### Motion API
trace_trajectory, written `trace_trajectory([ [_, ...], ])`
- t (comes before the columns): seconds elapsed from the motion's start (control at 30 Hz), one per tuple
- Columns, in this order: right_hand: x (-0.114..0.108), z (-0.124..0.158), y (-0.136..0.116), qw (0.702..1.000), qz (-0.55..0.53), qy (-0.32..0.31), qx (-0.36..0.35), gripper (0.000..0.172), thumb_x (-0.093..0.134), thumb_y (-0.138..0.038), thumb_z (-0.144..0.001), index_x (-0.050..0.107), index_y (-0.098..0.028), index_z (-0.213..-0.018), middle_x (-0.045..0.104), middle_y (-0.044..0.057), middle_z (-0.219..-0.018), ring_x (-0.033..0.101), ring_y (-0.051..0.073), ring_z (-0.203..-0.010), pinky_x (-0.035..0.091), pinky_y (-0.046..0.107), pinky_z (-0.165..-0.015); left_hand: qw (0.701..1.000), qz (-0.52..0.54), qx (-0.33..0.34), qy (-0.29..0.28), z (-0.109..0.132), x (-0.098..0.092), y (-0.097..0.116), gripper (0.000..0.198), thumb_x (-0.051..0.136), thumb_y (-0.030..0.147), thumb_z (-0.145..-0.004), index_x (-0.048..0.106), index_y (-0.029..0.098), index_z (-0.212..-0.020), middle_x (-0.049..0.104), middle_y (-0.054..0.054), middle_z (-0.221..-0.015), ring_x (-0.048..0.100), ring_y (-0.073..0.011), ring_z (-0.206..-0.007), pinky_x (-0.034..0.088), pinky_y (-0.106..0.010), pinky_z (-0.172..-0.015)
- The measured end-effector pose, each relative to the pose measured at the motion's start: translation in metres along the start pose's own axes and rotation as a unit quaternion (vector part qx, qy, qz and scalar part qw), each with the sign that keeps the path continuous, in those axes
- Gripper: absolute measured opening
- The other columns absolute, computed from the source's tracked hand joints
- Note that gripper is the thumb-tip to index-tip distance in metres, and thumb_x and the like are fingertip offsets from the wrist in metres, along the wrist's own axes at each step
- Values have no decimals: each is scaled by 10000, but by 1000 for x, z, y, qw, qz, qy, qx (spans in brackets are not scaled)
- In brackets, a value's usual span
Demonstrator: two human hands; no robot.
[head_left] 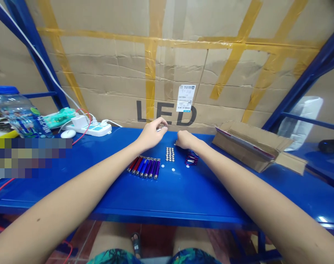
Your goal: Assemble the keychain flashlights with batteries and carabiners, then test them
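My left hand [153, 134] is above the back of the blue table, its fingers curled round a small silvery piece [162, 128] whose kind I cannot make out. To its right, my right hand [185, 139] is closed low over the tabletop, and its fingers hide most of what they grip. Between and in front of the hands, small silver button cells [169, 154] stand in neat rows. A row of red, blue and purple metal tubes [145, 167], like penlights, lies below my left wrist. Purple and red carabiner clips [191, 158] are bunched under my right wrist.
Small white discs [173, 169] lie on the blue table [161, 198]. An open cardboard box [246, 146] stands at the right. On the left are a white power strip [92, 128] with cables and a plastic bottle [21, 113]. A large taped carton [123, 73] walls off the back.
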State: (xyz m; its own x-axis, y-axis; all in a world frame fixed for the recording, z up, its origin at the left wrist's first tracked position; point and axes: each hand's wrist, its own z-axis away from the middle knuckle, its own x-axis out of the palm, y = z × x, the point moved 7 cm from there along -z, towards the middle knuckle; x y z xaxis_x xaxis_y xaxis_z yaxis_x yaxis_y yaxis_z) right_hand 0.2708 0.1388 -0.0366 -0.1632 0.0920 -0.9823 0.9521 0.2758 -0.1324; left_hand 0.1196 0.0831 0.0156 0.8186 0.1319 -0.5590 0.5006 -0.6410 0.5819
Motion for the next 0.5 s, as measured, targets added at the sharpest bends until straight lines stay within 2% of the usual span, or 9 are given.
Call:
trace_trajectory([
  [0.13,-3,3,5,999,-15,5,-31,168,716,-229,-743,590,-181,-641,692,121,-723,650,217,-705,443,295,-601,1000,-5,-5,0,-1,-2,-6,84,546,232,-887,606,191,-928,618,-11,-790,550,-154,-742,425,-306,-723],
  [0.2,-12,11,9,993,-98,6,-67,158,646,-225,-804,565,-183,-675,695,95,-722,625,177,-662,452,281,-601,1000,-5,-1,-7,0,-1,-4,88,549,230,-886,610,187,-932,627,-17,-806,560,-159,-762,432,-312,-739],
  [0.27,-21,23,10,961,-259,-11,-95,99,562,-234,-874,558,-179,-792,706,79,-782,616,149,-644,470,273,-602,1000,2,10,-18,1,1,1,98,552,227,-885,612,183,-948,639,-23,-837,568,-163,-788,439,-319,-761],
  [0.33,-32,38,9,919,-378,-15,-114,131,554,-299,-900,547,-176,-854,684,57,-795,594,131,-633,477,274,-608,999,20,31,-38,3,6,9,110,546,223,-888,609,183,-970,654,-29,-880,575,-163,-812,446,-324,-780],
  [0.4,-40,53,5,887,-445,-3,-126,192,591,-360,-885,553,-172,-864,633,21,-753,545,112,-604,460,271,-602,996,35,53,-62,6,12,16,122,534,221,-897,605,185,-990,660,-30,-905,582,-161,-826,449,-324,-785],
  [0.5,-41,71,2,856,-506,13,-105,216,639,-368,-843,555,-169,-828,549,-23,-663,489,99,-573,420,265,-580,994,32,59,-88,12,23,23,161,532,244,-911,600,187,-1045,634,-15,-821,581,-160,-769,441,-313,-726],
])
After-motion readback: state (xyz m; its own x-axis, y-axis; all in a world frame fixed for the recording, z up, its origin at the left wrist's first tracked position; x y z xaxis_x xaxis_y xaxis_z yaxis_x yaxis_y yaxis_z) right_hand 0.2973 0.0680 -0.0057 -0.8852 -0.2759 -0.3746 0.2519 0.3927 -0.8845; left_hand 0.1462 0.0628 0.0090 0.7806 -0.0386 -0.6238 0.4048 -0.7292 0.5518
